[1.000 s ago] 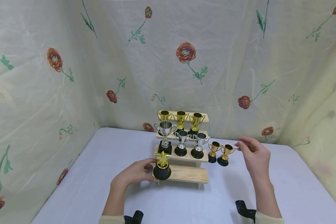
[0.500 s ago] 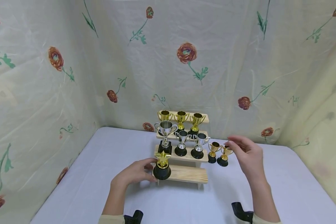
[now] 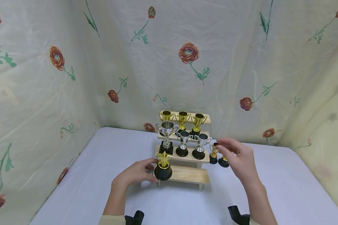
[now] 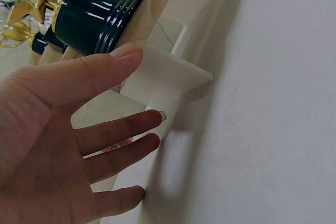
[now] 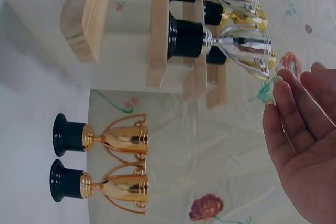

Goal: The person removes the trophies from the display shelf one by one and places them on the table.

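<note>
A gold star trophy (image 3: 163, 168) on a black base stands at the left end of the lowest wooden shelf (image 3: 190, 175). My left hand (image 3: 136, 172) is at that end. In the left wrist view its thumb (image 4: 113, 66) lies at the shelf edge by the black base, the other fingers spread below. My right hand (image 3: 239, 157) is in front of two small bronze-coloured cup trophies right of the stand, partly hiding them in the head view. In the right wrist view both bronze cups (image 5: 123, 140) stand apart from the hand, whose fingers are loosely bent around nothing.
Silver cup trophies (image 3: 183, 143) stand on the tier above, the left one larger. Gold cup trophies (image 3: 182, 118) stand behind them. A white cloth covers the table (image 3: 101, 175), and a flowered curtain (image 3: 214, 62) hangs around it.
My right hand has moved left, from beside the outer bronze cup to in front of both cups. The left hand and the star trophy have stayed in place.
</note>
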Tool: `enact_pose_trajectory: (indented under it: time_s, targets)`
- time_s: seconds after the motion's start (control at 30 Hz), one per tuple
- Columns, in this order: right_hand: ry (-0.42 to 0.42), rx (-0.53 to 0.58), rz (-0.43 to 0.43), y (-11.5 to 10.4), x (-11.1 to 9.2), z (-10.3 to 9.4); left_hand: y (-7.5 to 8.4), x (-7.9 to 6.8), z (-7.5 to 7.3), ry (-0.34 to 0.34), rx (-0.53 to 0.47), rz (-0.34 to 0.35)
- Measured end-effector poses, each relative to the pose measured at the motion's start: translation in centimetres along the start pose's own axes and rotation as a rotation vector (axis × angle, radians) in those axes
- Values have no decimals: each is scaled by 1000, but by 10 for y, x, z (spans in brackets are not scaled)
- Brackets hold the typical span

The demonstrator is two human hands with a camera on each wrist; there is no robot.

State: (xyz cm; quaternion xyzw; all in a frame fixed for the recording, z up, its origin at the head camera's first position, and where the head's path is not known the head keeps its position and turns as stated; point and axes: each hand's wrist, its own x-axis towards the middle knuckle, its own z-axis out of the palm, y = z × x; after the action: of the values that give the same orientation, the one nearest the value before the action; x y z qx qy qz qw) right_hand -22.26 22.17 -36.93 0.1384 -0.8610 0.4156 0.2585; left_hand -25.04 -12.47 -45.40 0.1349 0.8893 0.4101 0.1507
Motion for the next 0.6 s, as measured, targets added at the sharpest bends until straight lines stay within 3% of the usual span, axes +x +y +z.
enact_pose_trajectory:
  time_s: [0.3,0.6]
  targets:
    - [-42,64,-94,-13,-1,9,0,1,0,2,7,1]
    - [-57,71,-104,-21,-3,13,0,1,0,-1,1,-3]
